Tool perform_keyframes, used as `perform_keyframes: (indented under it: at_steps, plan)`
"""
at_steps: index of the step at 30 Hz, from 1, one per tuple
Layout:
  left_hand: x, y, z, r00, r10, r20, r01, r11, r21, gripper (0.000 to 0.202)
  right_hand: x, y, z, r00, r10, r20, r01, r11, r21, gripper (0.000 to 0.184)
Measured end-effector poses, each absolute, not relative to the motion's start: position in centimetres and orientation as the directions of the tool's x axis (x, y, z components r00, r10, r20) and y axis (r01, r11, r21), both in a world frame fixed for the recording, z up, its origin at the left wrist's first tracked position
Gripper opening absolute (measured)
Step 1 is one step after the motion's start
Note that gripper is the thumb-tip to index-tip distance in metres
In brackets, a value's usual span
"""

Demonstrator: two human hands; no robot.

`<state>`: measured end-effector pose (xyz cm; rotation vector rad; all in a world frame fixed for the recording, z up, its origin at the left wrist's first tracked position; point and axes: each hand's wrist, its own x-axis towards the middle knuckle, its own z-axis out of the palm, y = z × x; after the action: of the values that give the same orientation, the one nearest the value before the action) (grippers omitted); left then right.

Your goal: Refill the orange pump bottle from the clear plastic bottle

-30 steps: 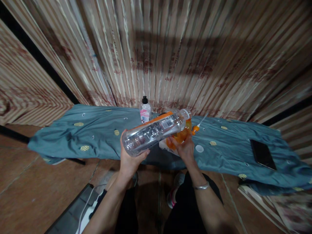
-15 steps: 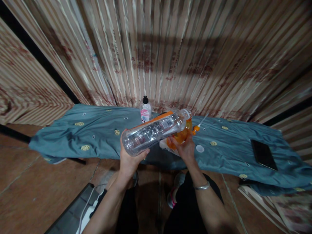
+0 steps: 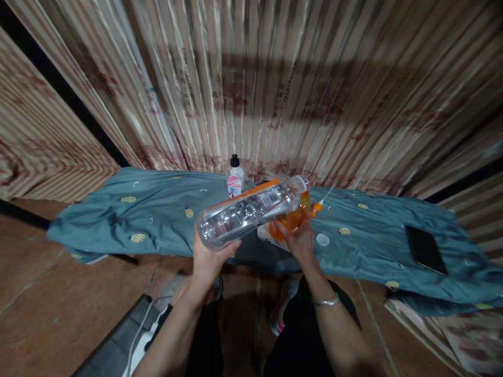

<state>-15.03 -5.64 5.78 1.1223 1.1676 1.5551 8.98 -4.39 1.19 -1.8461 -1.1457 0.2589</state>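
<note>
My left hand (image 3: 208, 262) is closed around the lower part of a large clear plastic bottle (image 3: 243, 212) with an orange-edged label. The bottle is tilted, its uncapped-looking neck pointing up and right, over an orange bottle (image 3: 293, 217). My right hand (image 3: 301, 241) grips that orange bottle, which is partly hidden behind the clear one; whether the two mouths touch I cannot tell. Just right of it lies an orange pump head (image 3: 316, 208) with a pale tube. A white round cap (image 3: 323, 239) rests on the cloth beside my right hand.
A small clear bottle with a black cap (image 3: 234, 178) stands at the back of the cloth-covered table (image 3: 165, 220). A black phone-like slab (image 3: 425, 250) lies at the right. Behind is a striped curtain (image 3: 267, 94). A white power strip with cables (image 3: 139, 348) is low on the left.
</note>
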Motion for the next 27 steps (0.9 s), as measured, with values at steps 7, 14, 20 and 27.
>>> perform_keyframes:
  at_steps: [7,14,20,27]
  plan:
    - [-15.16,-5.58,5.73,-0.219,0.960,0.175,-0.078,-0.196,0.977,0.093,8.94,-4.30,1.00,0.566,0.773,0.287,0.602,-0.149,-0.785,0.091]
    - [-15.21,-5.46,5.64,-0.237,0.956,0.173,-0.056,-0.192,0.980,0.096,8.91,-4.47,1.26,0.558,0.782,0.279,0.579,-0.126,-0.805,0.096]
    - [-15.01,-5.79,6.30,-0.241,0.961,0.135,-0.094,-0.161,0.982,0.093,8.80,-4.48,1.56,0.564,0.784,0.259,0.586,-0.159,-0.795,0.094]
    - [-15.06,-5.85,6.46,-0.247,0.959,0.140,-0.071,-0.162,0.984,0.091,8.83,-4.50,1.71,0.568,0.784,0.250,0.570,-0.157,-0.806,0.091]
